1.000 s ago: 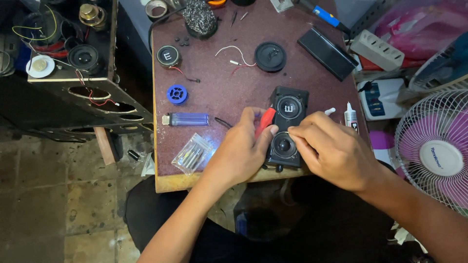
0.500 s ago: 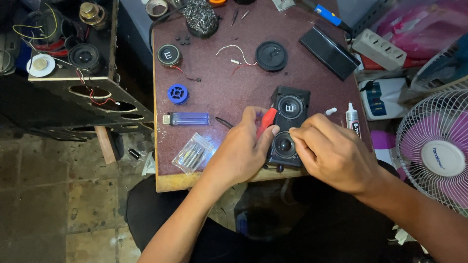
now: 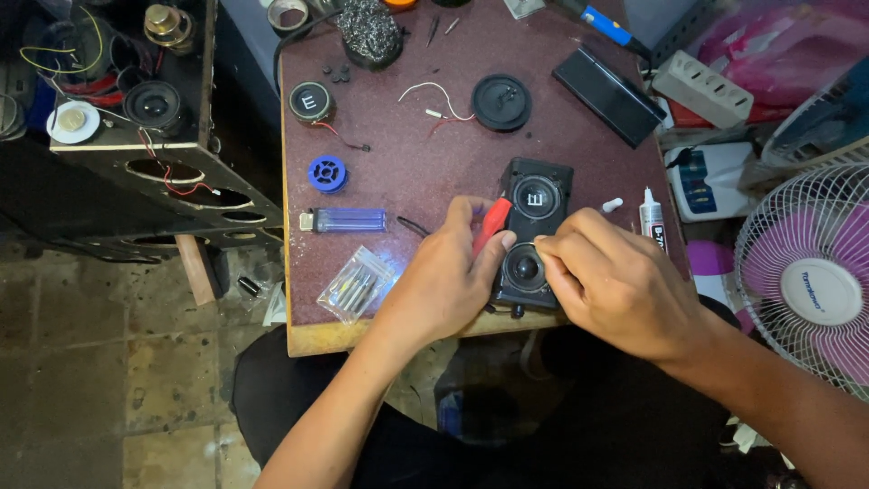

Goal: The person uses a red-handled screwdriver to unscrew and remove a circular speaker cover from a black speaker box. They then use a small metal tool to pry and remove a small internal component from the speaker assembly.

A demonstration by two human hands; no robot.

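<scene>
Cluttered workshop corner, seen from above: a small maroon tabletop [image 3: 398, 163] stands on a tiled floor, with a black speaker cabinet [image 3: 136, 136] to its left and a pink-bladed fan [image 3: 810, 281] to its right. At the near edge lies a black two-driver speaker panel [image 3: 534, 231], flat on the surface and touched by both hands. The left hand [image 3: 444, 281] has its grip closed on a red-handled tool [image 3: 491, 225], thumb and fingers wrapped about the handle, the tip directed at the lower driver [image 3: 525, 267]. The right hand [image 3: 615, 281] pinches narrowly at the rim of that driver; whether anything lies between the fingertips cannot be told. Compared with the views half a second and one second earlier, both hands and the panel sit in nearly the same places (only a slight shift of framing), which suggests slow, fine work at one spot. Behind the panel lie a loose round driver with red and white leads [image 3: 501, 101], a second small driver [image 3: 310, 101], a blue spool [image 3: 327, 173], a blue lighter [image 3: 348, 220], a clear bag of small parts [image 3: 355, 283] and a glue tube [image 3: 651, 217]. The tool's tip and the panel's near edge are hidden beneath the hands.
</scene>
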